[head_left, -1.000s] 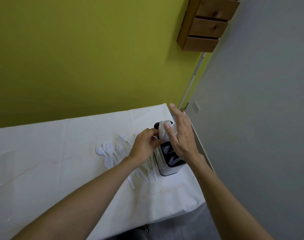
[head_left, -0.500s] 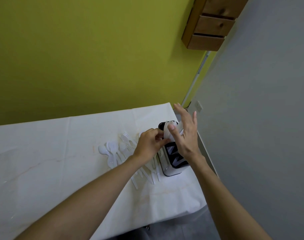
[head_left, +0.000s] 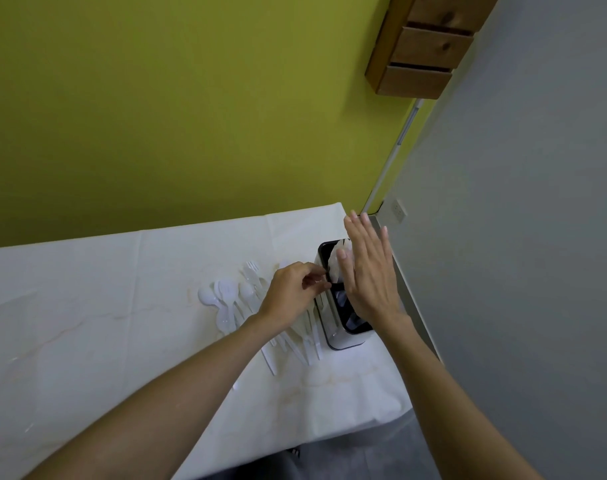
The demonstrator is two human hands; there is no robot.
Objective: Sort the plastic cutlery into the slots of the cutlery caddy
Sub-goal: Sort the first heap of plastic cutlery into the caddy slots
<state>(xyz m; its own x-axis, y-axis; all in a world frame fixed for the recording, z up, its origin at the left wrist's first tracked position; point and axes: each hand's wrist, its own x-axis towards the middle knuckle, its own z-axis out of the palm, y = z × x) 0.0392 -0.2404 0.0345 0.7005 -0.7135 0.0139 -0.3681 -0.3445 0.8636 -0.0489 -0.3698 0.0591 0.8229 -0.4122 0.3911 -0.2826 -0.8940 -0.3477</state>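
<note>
A white cutlery caddy (head_left: 343,339) with black slots stands at the table's right edge. A bunch of white plastic spoons (head_left: 336,268) sticks up from its far slot. My left hand (head_left: 291,292) is against the caddy's left side, with thumb and forefinger pinched at the base of that bunch. My right hand (head_left: 368,275) hovers flat over the caddy with fingers spread and its thumb resting on the spoon bowls; it hides the middle slots. Loose white spoons (head_left: 226,299), forks (head_left: 252,270) and knives (head_left: 305,344) lie left of the caddy, partly under my left hand.
The table (head_left: 122,306) wears a white cloth and ends just right of the caddy and near my body. A yellow wall rises behind it and a grey wall with a socket (head_left: 399,211) stands to the right. Wooden drawers (head_left: 423,46) hang high up.
My right hand has opened flatter and shifted over the caddy's top. The left hand stays pinched at the spoon bunch, which has sunk a little into the far slot.
</note>
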